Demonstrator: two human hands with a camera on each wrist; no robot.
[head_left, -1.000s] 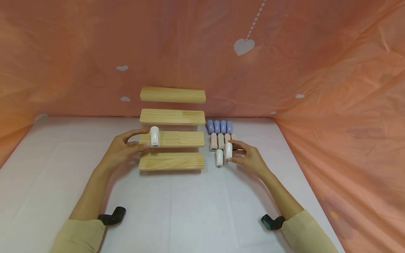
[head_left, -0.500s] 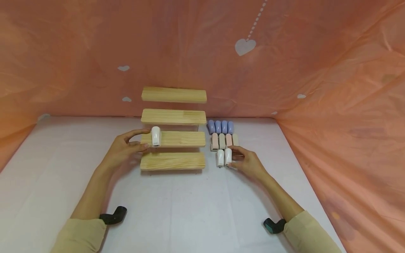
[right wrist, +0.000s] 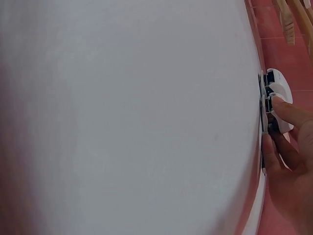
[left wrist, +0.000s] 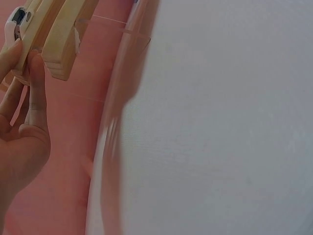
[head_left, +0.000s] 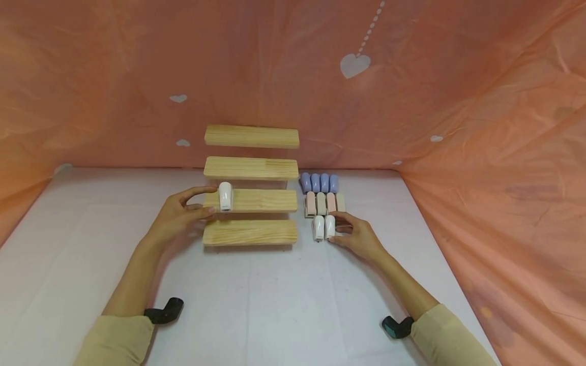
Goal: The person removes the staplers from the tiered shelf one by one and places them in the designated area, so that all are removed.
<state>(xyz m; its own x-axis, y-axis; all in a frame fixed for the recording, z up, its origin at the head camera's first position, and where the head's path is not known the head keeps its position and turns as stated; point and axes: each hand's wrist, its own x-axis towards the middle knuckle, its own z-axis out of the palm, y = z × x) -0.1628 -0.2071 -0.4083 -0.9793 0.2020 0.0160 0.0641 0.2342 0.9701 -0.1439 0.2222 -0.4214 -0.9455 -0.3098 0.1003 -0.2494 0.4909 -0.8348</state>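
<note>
My left hand (head_left: 176, 216) grips the left end of a wooden shelf board (head_left: 265, 201), third from the top of a stepped stack. On that end, right by my fingertips, stands a small white stapler (head_left: 225, 197). The left wrist view shows the thumb and fingers around the board's end (left wrist: 36, 36), close to the stapler (left wrist: 17, 22). To the right of the shelves, my right hand (head_left: 361, 236) pinches another white stapler (head_left: 329, 227), down on the table beside a matching white one (head_left: 318, 228). In the right wrist view, the thumb lies on the held stapler (right wrist: 283, 117).
Behind the white staplers sit a row of pink and pale green staplers (head_left: 320, 203) and a row of purple ones (head_left: 319, 183). Other wooden boards (head_left: 249, 233) rise in steps from front to back. An orange cloth (head_left: 274, 76) closes off the table's (head_left: 256, 305) back and sides.
My right hand has lowered the white stapler and set it alongside the other white one on the table. My left hand stays at the shelf's end.
</note>
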